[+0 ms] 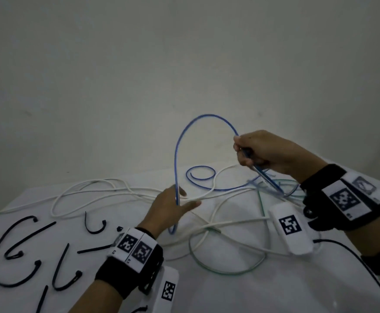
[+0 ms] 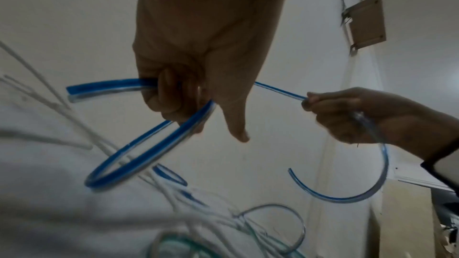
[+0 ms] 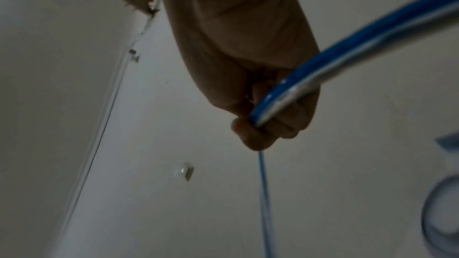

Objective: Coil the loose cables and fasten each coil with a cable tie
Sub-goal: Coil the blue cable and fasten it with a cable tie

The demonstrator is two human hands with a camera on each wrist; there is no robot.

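One blue cable (image 1: 180,141) is in hand. It rises in a tall arch between the two hands, above the surface (image 1: 241,290). The right hand (image 1: 264,152) is closed on the cable at the arch's right end, fingers curled round it; in the right wrist view the cable (image 3: 330,62) passes through the fist (image 3: 268,105) and a thin length hangs below. The left hand (image 1: 173,207) holds the arch's left leg: in the left wrist view its curled fingers (image 2: 168,93) grip the cable (image 2: 149,150), which forms one loop under the hand, while the index finger points down. From the right hand the cable runs down to the surface and ends in one small curl (image 1: 200,175) beyond the left hand.

White cables (image 1: 94,188) lie loose and tangled under and beyond both hands; their number cannot be told. One green cable (image 1: 229,268) curves nearer than the hands, between the two wrists.

Black cable ties (image 1: 15,236) lie scattered left of the left hand: at least eight are visible, some bent into hooks, some cut off by the frame edge. None is fastened round a cable.

Each wrist carries a black band with white marker blocks (image 1: 137,247). One black lead (image 1: 351,251) runs from below the right wrist.
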